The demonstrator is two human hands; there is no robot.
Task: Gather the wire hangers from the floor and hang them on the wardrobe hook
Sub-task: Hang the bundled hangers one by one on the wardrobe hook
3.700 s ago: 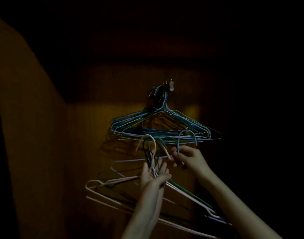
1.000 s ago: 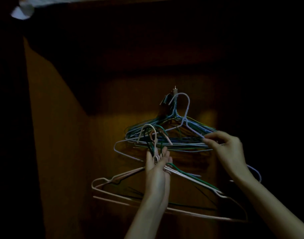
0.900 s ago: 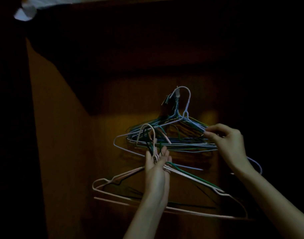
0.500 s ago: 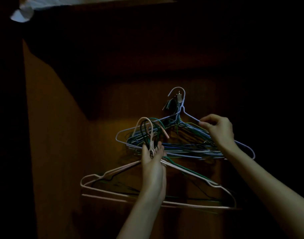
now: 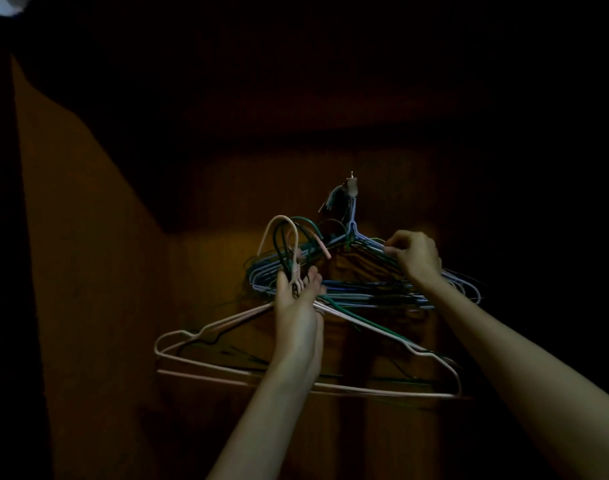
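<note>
Left hand (image 5: 298,306) gripping the necks of a pink and green hanger bunch (image 5: 330,362) hanging just below it, right hand (image 5: 415,256) pinching the blue hangers (image 5: 365,292) hanging on the wardrobe hook (image 5: 351,188), dim wooden wardrobe panel (image 5: 88,271) behind, no readable writing showing.

Pink hangers (image 5: 330,388); blue, seemingly green, hung hangers (image 5: 365,292); brown wardrobe (image 5: 88,271).

Hung hangers (image 5: 365,289) on wardrobe hook (image 5: 351,187); held bundle (image 5: 296,358) below, slightly left.
</note>
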